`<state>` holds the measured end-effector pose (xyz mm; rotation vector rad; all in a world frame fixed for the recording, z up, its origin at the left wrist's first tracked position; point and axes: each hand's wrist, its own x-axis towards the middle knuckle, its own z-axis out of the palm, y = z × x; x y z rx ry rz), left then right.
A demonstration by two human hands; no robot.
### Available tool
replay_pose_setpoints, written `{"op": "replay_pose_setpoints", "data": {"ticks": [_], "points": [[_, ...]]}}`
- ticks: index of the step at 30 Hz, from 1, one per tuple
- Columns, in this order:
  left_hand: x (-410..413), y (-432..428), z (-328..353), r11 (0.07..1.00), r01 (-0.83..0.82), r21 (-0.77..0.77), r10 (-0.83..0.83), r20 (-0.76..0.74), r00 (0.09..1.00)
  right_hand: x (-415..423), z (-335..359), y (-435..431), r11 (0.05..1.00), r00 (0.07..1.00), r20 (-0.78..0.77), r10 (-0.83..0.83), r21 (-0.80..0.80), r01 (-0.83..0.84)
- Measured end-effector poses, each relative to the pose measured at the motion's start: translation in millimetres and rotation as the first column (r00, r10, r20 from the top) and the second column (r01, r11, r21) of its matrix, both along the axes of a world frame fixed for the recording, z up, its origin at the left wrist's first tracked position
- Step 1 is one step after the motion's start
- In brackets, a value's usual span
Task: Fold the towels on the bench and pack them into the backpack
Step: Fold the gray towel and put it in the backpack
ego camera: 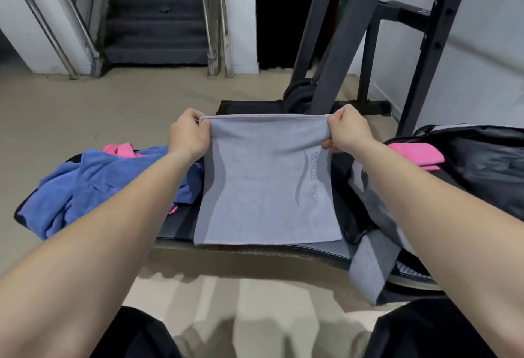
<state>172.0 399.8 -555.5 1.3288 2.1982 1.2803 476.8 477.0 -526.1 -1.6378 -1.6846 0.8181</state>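
1. Head view, hands: the left hand (188, 134) and the right hand (350, 131) each pinch an upper corner of the grey towel (263, 187). The fingers are curled round the hem, and the top edge is drawn taut between them.
2. Position of the work: the grey towel hangs as a flat panel over the middle of the bench (175, 227), its lower edge resting on the pad near the front. Printed lettering runs down its right side.
3. Step in hand: judged to be mid-fold. The panel looks already narrowed and is held up, squared, for a further fold.
4. Next move: it calls for lowering the taut hem toward the near edge so that the corners meet. Both pinches should hold until the layers lie flat, and then the bundle goes right, to the bag.
5. Container: the backpack (482, 165) sits open at the right end of the bench. A folded pink towel (414, 156) lies in its mouth — the rest of the interior is hidden.
6. Awaiting folding: a blue towel (93, 185) lies crumpled at the left end, with a pink towel (122, 150) showing behind it. A grey cloth (368, 267) hangs over the near edge beside the backpack — whether it is a towel or part of the bag cannot be told.
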Motion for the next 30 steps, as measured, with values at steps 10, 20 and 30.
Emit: {"op": "replay_pose_setpoints", "data": {"ticks": [10, 20, 30], "points": [[1.7, -50.1, -19.8, 0.991, 0.099, -0.085, -0.099, -0.001, 0.995, 28.4, -41.0, -19.8, 0.97, 0.92, -0.38, -0.097, -0.244, 0.002], [1.7, -119.4, -41.9, 0.931, 0.27, -0.243, -0.312, -0.155, 0.937, 42.9, -64.7, -71.3, 0.982, 0.996, -0.052, 0.073, -0.169, -0.081], [8.3, -135.4, -51.5, 0.836, 0.404, -0.371, -0.503, -0.227, 0.834, 55.5, -72.9, -89.0, 0.935, 0.891, 0.311, 0.332, 0.018, -0.355]]}}
